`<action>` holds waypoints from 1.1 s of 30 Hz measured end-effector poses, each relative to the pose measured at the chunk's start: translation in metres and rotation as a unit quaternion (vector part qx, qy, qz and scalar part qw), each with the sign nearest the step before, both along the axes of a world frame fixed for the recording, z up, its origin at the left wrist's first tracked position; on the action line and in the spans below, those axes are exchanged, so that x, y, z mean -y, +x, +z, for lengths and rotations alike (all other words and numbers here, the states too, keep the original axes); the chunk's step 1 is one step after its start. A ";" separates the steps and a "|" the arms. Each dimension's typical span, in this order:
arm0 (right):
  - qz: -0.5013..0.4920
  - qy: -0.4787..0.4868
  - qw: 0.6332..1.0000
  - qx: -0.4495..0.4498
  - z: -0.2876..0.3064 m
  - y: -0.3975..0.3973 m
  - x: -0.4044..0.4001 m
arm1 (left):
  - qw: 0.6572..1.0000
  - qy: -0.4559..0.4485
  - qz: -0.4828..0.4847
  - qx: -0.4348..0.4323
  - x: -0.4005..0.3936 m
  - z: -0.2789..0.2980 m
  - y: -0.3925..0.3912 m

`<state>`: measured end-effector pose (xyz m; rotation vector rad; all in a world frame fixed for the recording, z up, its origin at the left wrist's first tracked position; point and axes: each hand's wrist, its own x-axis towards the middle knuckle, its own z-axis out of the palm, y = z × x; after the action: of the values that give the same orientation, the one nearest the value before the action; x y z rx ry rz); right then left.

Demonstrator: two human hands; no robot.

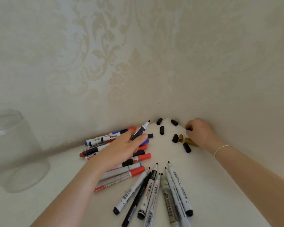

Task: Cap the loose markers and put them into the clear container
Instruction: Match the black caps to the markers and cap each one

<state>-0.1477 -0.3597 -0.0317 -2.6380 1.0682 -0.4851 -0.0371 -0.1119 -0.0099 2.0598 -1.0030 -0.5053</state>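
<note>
Progress: early stage. The jar [15, 153] stands at far left, well apart from the work, and appears to hold no markers. The left hand [126, 145] grips one uncapped marker [140, 130], tip pointing toward the wall, above a pile of capped markers [131, 171]. The right hand [202, 131] has its fingers curled over a small dark cap [189, 128] by the wall; the grip looks like a pinch. Loose caps [175, 138] lie scattered beside it. Seven or so uncapped markers [154, 190] lie fanned near the front. Capping and loading both remain.

Head view, close (wide-angle), facing down
</note>
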 end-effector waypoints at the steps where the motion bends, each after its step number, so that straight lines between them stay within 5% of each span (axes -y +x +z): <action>1: 0.005 0.034 0.998 0.051 0.001 -0.002 -0.001 | 0.999 -0.011 -0.007 -0.036 0.001 0.001 -0.003; 3: 0.015 0.205 0.960 0.192 0.010 -0.007 -0.008 | 0.994 -0.022 -0.022 -0.101 0.002 0.003 -0.009; 6: 0.083 0.497 0.786 0.358 0.029 -0.013 -0.029 | 0.990 -0.024 -0.039 -0.133 0.005 0.004 -0.015; 8: 0.131 0.567 0.711 0.396 0.039 -0.014 -0.040 | 0.989 -0.029 -0.045 -0.136 0.008 0.004 -0.017; 10: 0.158 0.590 0.681 0.403 0.047 -0.014 -0.048 | 0.989 -0.039 -0.041 -0.137 0.010 0.003 -0.018; 21: 0.199 0.574 0.731 0.310 0.061 -0.018 -0.057 | 0.997 -0.067 -0.049 -0.008 0.008 0.007 -0.021; 33: 0.228 0.571 0.734 0.288 0.065 -0.022 -0.063 | 0.994 -0.057 -0.049 0.079 0.008 0.013 -0.030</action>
<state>-0.1695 -0.2970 0.0338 -1.3714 0.2640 -0.3158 -0.0670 -0.1199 0.0026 1.9789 -1.2035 -0.3297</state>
